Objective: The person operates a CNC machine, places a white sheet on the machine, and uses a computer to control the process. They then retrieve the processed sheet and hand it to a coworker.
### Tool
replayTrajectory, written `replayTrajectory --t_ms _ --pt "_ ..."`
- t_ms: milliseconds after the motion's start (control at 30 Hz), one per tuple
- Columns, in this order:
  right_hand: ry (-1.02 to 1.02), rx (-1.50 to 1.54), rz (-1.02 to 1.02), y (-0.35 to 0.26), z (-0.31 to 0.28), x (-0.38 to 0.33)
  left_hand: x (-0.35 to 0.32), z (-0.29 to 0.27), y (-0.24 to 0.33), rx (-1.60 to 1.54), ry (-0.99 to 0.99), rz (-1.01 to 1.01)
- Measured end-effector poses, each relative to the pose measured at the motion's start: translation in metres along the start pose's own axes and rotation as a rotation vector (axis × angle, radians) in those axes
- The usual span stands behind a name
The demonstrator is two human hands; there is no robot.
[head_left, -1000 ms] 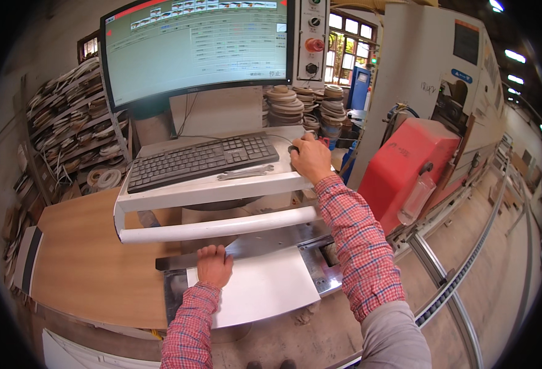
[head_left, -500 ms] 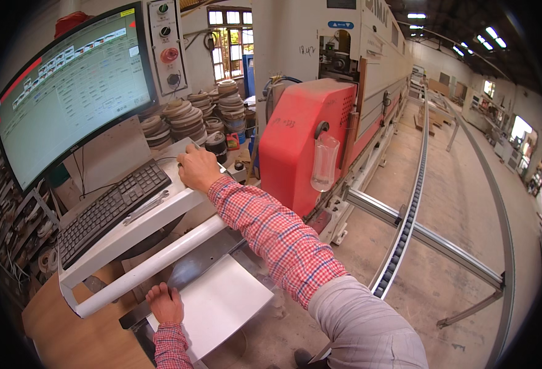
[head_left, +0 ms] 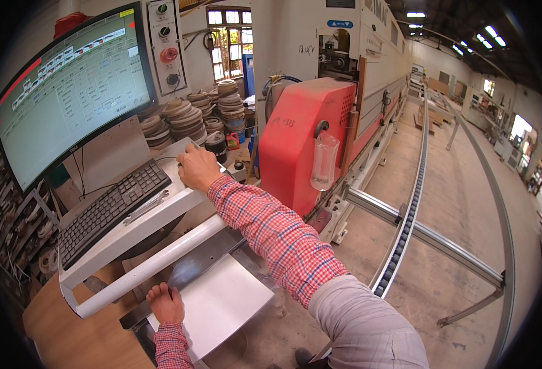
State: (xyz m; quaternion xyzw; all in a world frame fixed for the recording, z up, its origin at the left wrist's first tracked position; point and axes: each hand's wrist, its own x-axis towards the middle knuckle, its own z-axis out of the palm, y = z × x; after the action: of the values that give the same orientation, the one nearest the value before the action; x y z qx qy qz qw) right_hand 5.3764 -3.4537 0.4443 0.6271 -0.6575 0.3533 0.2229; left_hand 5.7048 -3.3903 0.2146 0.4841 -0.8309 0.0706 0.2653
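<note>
Within the last second the head view swung right, so the left hand (head_left: pixel 165 303), right hand (head_left: pixel 199 167) and monitor (head_left: pixel 74 98) shifted leftward in it, while the red machine housing (head_left: pixel 295 141) came nearer the middle and more of the roller rail (head_left: pixel 408 232) showed.

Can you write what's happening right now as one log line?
left hand: at edge of white panel | right hand: beside keyboard, anything under it hidden | screen: lit
</note>
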Motion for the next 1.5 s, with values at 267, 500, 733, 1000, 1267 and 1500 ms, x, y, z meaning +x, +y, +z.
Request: replayTrajectory --t_ms 267,500,733,1000,1267,1500 --pt "0.004 -0.004 0.000 0.0003 -0.0012 -0.0009 -0.0002 -0.0006 0.0013 -0.001 0.004 0.003" --pt "0.012 0.007 0.001 0.0007 -0.0004 -0.0010 0.0004 -0.0005 0.0007 -0.005 -0.014 0.003" --pt "0.026 0.000 -0.010 0.0010 0.0026 -0.0011 -0.0010 0.0000 -0.0005 0.001 -0.013 -0.002" --pt "-0.042 -0.011 0.014 -0.0017 -0.0034 -0.0006 -0.0003 0.0009 -0.0001 -0.003 -0.010 -0.006" --pt "-0.041 -0.006 0.013 -0.0019 -0.0043 -0.0008 -0.0009 0.0019 -0.0001 0.003 0.015 0.010" --pt "-0.037 -0.015 0.010 -0.0025 -0.0046 -0.0013 -0.0008 0.0022 -0.0003 0.010 -0.016 0.000"
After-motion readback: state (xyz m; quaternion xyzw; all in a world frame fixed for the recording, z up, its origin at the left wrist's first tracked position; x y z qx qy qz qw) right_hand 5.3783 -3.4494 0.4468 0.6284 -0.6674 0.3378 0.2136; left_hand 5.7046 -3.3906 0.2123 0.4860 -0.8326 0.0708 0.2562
